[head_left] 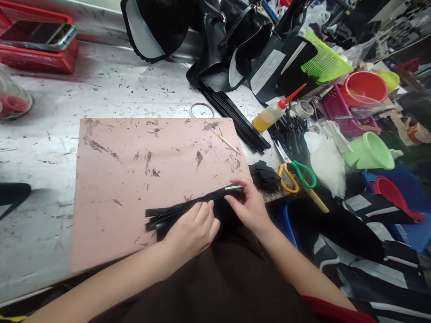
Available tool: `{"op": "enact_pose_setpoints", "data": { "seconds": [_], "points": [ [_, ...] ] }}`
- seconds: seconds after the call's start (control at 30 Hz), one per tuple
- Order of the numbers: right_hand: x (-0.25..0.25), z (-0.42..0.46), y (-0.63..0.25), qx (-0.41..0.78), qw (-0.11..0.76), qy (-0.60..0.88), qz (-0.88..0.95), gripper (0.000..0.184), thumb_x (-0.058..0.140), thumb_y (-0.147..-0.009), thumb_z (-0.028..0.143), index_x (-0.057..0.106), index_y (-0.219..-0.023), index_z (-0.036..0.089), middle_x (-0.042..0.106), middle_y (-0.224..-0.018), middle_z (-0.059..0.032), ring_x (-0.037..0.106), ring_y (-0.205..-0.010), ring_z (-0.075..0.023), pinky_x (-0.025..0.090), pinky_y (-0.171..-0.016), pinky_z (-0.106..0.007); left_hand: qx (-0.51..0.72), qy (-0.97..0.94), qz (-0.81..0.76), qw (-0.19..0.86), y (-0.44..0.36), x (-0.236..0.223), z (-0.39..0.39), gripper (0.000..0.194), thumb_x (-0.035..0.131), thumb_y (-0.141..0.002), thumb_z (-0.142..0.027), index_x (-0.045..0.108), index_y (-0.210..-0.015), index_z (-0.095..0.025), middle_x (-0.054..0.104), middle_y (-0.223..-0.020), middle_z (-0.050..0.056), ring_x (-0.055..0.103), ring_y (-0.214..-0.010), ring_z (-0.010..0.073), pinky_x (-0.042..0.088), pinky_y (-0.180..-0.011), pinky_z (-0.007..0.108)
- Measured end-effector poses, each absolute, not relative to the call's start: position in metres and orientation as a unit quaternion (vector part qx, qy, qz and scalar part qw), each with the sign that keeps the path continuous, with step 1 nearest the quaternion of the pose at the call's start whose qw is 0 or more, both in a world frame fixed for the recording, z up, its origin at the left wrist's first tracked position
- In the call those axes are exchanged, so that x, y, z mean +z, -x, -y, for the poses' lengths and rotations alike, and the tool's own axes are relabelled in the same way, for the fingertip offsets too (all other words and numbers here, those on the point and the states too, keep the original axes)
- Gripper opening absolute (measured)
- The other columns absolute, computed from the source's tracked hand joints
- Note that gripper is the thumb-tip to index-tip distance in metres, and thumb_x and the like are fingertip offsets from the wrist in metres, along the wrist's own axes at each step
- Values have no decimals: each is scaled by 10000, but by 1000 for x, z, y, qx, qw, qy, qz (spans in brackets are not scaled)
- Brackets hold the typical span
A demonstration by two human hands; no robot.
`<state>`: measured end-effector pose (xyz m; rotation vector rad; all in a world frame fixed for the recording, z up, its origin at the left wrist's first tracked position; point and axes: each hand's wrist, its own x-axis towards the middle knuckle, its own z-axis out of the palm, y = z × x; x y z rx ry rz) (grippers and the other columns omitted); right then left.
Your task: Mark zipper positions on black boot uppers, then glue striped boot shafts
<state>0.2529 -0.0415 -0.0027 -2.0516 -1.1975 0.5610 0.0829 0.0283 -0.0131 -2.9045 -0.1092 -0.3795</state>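
Observation:
A black zipper [182, 208] with black leather attached lies along the front edge of the pink board [134, 166], its split tape ends pointing left. My left hand [195, 226] is closed, fingertips pinching the zipper near its middle. At the right end, my right hand [249, 206] grips the piece between thumb and fingers, where a pale strip shows. The leather below hangs toward my lap, partly hidden by my left hand.
Behind the board lie a bundle of black strips [232, 116] and a glue bottle [269, 115] with a red nozzle. Scissors [296, 172] rest at the table's right edge, near small black pieces [264, 176]. Black bags [215, 40] stand at the back; a red basket [63, 56] sits far left.

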Motion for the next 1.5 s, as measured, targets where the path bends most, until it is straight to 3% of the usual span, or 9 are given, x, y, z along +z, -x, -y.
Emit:
{"op": "enact_pose_setpoints", "data": {
  "seconds": [0.2, 0.37, 0.53, 0.67, 0.8, 0.93, 1.13, 1.33, 1.5],
  "points": [
    [-2, 42, -254, 211, 307, 784, 496, 251, 518, -745, 219, 515, -996, 205, 608, -904, -30, 535, -595, -121, 461, -600, -260, -133, 986, 43, 90, -87, -14, -28, 277, 382, -832, -149, 565, -1037, -122, 618, -1108, 99, 587, -890, 205, 463, -732, 293],
    [-3, 42, -253, 190, 286, 777, 528, 238, 488, -767, 182, 513, -1003, 202, 616, -940, -38, 570, -726, -148, 462, -672, -259, -95, 993, 37, 58, -96, -7, -32, 218, 388, -811, -154, 587, -899, -149, 592, -1148, 104, 550, -681, 175, 400, -519, 291],
    [-2, 42, -255, 190, 272, 799, 501, 291, 525, -748, 217, 510, -1039, 205, 605, -864, -21, 532, -611, -131, 459, -659, -268, -117, 992, 22, 45, -106, -8, -34, 236, 379, -809, -134, 584, -926, -112, 642, -966, 119, 538, -725, 194, 389, -602, 308],
    [-1, 40, -260, 217, 273, 804, 482, 347, 537, -727, 219, 500, -1073, 203, 497, -637, 37, 502, -547, -127, 448, -610, -253, -98, 994, 33, 36, -107, -9, -35, 268, 395, -804, -145, 561, -1014, -129, 559, -1175, 126, 524, -749, 199, 381, -629, 328],
    [-3, 39, -262, 224, 287, 796, 483, 346, 516, -729, 209, 481, -1072, 192, 474, -634, 42, 513, -561, -127, 444, -602, -248, -91, 993, 75, -6, -114, -6, -39, 233, 435, -781, -131, 580, -957, -181, 530, -1235, 62, 511, -836, 206, 380, -673, 324],
    [-11, 45, -257, 139, 303, 797, 504, 276, 490, -745, 199, 478, -1020, 187, 531, -690, 11, 527, -598, -137, 449, -634, -269, -80, 989, 113, -47, -123, -4, -41, 233, 461, -768, -153, 595, -957, -184, 607, -1092, 39, 502, -844, 202, 370, -706, 329],
    [-20, 61, -246, 2, 295, 748, 595, 144, 372, -811, 161, 514, -798, 183, 595, -702, -58, 544, -698, -175, 449, -700, -307, -119, 981, 148, -45, -125, -7, -40, 489, 479, -741, -134, 473, -1223, -212, 622, -1074, 27, 506, -810, 187, 344, -716, 336],
    [4, 69, -313, 1, 176, 778, 603, 187, 391, -794, 156, 556, -881, 148, 621, -828, -94, 567, -787, -184, 435, -750, -289, -155, 974, 166, -7, -126, -8, -33, 386, 488, -718, -116, 592, -1084, -179, 648, -1017, 47, 525, -830, 198, 351, -731, 352],
    [13, 72, -397, -27, -62, 923, 378, 479, 490, -717, 135, 451, -1191, 75, 566, -1023, -208, 559, -889, -287, 416, -725, -366, -169, 966, 193, 7, -122, -12, -24, 410, 444, -744, -100, 592, -1106, -222, 640, -1080, 32, 535, -905, 205, 332, -806, 366]
  ]
}}
